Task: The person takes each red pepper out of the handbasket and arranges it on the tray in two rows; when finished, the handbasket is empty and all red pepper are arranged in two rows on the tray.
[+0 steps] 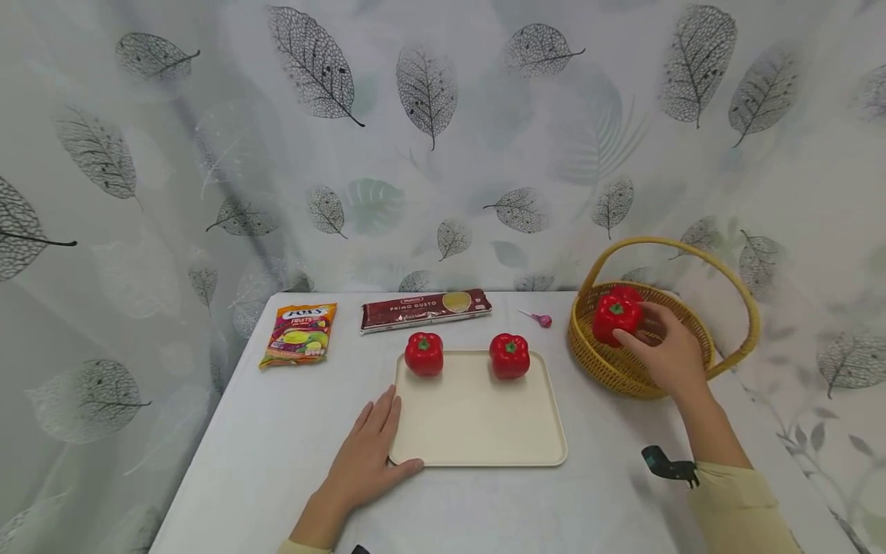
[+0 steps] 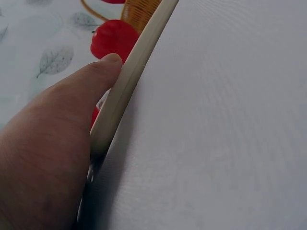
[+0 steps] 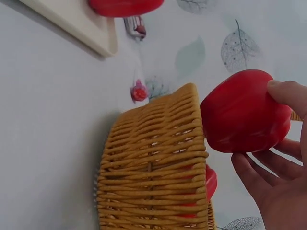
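My right hand grips a red bell pepper between thumb and fingers, at the rim of the wicker basket. Behind it, another red pepper shows inside the basket, partly hidden. On the cream tray sit two more peppers, one at the back left corner and one toward the back right. My left hand lies with straight fingers along the tray's left edge, thumb at the front corner. In the left wrist view, that thumb rests against the tray's rim.
A candy bag lies at the back left of the white table. Behind the tray is a long brown biscuit pack. A lollipop lies between the tray and the basket, whose tall handle arches above it. A leaf-patterned curtain hangs behind.
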A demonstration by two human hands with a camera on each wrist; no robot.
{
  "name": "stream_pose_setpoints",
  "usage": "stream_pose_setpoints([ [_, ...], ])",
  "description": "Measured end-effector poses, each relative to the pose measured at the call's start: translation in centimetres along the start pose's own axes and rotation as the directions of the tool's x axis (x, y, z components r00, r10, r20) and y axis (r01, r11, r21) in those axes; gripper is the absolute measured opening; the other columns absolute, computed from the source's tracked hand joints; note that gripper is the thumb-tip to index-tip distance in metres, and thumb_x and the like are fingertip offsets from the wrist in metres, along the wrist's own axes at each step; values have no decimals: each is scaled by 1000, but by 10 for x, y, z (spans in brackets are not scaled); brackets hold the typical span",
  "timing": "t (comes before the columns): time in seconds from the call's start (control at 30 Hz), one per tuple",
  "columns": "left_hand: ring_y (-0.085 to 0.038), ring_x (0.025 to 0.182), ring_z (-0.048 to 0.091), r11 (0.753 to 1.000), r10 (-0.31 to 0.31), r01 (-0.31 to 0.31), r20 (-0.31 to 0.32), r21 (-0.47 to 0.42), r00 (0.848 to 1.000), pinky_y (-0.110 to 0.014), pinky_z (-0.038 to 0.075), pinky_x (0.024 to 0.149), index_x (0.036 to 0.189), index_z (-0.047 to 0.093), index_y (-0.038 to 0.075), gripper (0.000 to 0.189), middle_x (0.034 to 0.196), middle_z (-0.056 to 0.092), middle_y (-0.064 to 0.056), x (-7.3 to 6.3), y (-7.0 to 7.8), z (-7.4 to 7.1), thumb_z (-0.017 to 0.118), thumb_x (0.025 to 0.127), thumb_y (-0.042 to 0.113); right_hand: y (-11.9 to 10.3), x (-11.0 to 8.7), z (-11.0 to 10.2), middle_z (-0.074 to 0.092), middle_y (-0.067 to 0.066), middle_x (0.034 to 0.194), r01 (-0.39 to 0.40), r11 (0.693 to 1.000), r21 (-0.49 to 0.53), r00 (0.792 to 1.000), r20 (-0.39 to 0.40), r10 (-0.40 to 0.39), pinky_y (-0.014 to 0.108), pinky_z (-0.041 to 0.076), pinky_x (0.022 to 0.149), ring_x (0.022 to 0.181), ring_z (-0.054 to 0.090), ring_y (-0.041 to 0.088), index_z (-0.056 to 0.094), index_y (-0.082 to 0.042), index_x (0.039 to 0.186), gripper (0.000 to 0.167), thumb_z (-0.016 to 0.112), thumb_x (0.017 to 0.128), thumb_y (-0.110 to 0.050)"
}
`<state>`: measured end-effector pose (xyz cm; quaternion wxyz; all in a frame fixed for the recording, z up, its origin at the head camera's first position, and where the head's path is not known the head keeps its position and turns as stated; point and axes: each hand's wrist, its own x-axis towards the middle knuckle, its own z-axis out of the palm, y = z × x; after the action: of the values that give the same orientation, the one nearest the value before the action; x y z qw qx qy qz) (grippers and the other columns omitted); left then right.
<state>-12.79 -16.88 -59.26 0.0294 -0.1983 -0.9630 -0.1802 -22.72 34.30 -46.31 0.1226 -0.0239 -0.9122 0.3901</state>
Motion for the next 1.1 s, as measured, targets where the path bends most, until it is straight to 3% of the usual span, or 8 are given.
stream_pose_setpoints([
  [0.23, -22, 164, 21, 1000, -16, 16, 5, 1, 1000, -47, 19, 133, 171, 27, 2, 116, 180, 19, -9, -10, -1, 4, 57, 94, 84, -4, -6, 6, 59, 28, 148, 61, 998, 31, 998, 9, -61, 24, 56, 98, 133, 59, 48, 46, -5, 160, 77, 80, 100, -40],
  [0.47, -20, 165, 18, 1000, -25, 25, 12, 0, 1000, -42, 14, 133, 172, 24, 4, 116, 181, 17, -8, -11, -1, 5, 55, 95, 84, -8, -11, 11, 58, 28, 149, 85, 994, 66, 996, -1, -85, 6, 49, 89, 132, 59, 50, 47, -5, 159, 75, 81, 100, -37],
  [0.8, -18, 165, 15, 999, -31, 31, 23, -8, 999, -40, 11, 133, 173, 21, 5, 117, 181, 14, -6, -9, -1, 3, 53, 94, 86, -15, -17, 17, 58, 24, 150, 103, 992, 68, 995, -24, -102, 2, 44, 87, 132, 59, 47, 49, -7, 157, 73, 83, 99, -35],
  [1.1, -18, 165, 15, 1000, -20, 20, -1, -16, 1000, -40, 12, 133, 172, 22, 4, 117, 181, 15, -6, -7, -1, 1, 55, 94, 85, -36, -32, 23, 57, 20, 152, 111, 984, 137, 994, -20, -109, 6, 47, 90, 135, 58, 45, 49, -9, 158, 76, 86, 96, -32],
])
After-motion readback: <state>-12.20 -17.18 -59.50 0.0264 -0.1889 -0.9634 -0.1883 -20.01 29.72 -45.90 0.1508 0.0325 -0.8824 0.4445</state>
